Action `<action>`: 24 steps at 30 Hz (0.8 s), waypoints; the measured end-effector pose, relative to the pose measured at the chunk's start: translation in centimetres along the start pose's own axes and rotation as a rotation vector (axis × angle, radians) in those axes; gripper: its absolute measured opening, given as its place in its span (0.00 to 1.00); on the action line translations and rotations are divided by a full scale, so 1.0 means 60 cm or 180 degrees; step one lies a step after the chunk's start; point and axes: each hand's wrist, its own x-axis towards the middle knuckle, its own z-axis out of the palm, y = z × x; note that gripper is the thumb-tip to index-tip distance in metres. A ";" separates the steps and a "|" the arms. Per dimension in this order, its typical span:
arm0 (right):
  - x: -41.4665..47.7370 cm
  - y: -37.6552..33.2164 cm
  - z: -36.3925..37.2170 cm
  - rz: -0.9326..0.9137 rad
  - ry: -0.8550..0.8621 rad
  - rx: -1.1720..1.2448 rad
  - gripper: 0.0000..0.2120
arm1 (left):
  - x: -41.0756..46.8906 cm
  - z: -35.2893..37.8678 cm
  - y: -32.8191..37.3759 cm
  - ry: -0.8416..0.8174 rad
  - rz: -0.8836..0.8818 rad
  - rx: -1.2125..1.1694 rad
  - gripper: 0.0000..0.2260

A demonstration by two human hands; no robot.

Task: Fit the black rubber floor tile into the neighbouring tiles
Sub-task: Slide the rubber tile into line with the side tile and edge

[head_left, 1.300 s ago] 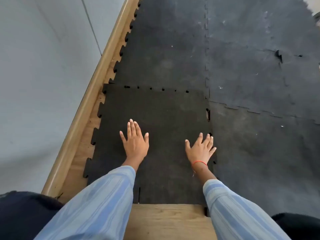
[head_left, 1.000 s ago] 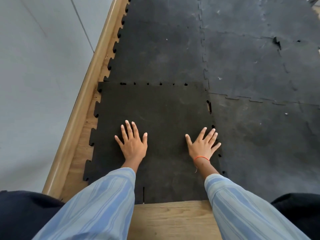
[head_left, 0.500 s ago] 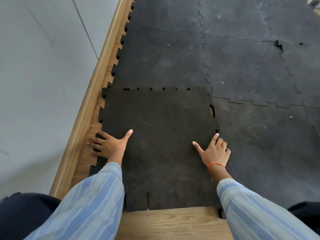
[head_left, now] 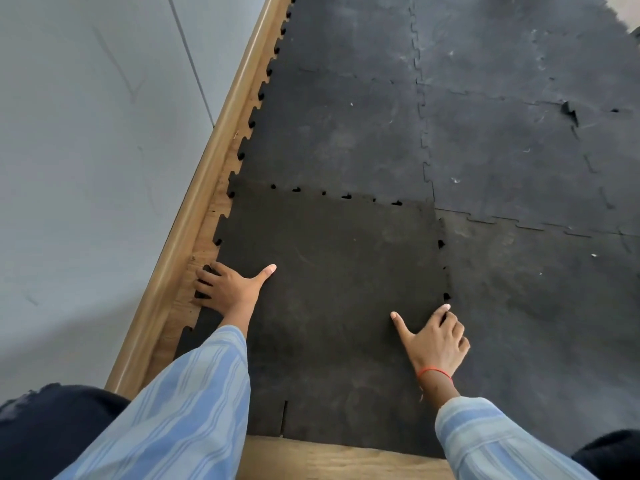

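Observation:
The black rubber floor tile [head_left: 332,289] lies flat in front of me, between a laid tile beyond it [head_left: 332,133] and a laid tile to its right [head_left: 536,306]. Small open gaps show along its far seam [head_left: 346,196] and right seam [head_left: 441,244]. My left hand [head_left: 230,287] holds the tile's toothed left edge, fingers curled over the side and thumb lying on top. My right hand [head_left: 436,337] sits on the right edge, with the index finger stretched along the seam, the other fingers bent over it and the thumb spread on the tile.
A strip of bare wooden floor [head_left: 207,216] and a wooden skirting board [head_left: 187,216] run along the left, under a grey wall [head_left: 86,168]. More bare wood [head_left: 329,459] lies at the tile's near edge. Laid black tiles cover the floor ahead and right.
Both hands left the middle of the tile, where they lay flat. The left went to the left edge and curled over it; the right went to the right seam.

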 end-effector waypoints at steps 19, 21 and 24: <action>0.012 -0.012 -0.013 0.0131 -0.0164 0.0460 0.58 | 0.010 -0.001 -0.024 0.0073 -0.0091 0.0084 0.57; 0.004 -0.021 -0.008 0.0199 -0.0101 0.0407 0.58 | 0.003 -0.002 -0.020 0.0050 -0.0046 0.0129 0.56; -0.005 -0.025 -0.006 0.0168 0.0023 0.0316 0.56 | 0.001 -0.002 -0.016 0.0042 -0.0008 0.0140 0.55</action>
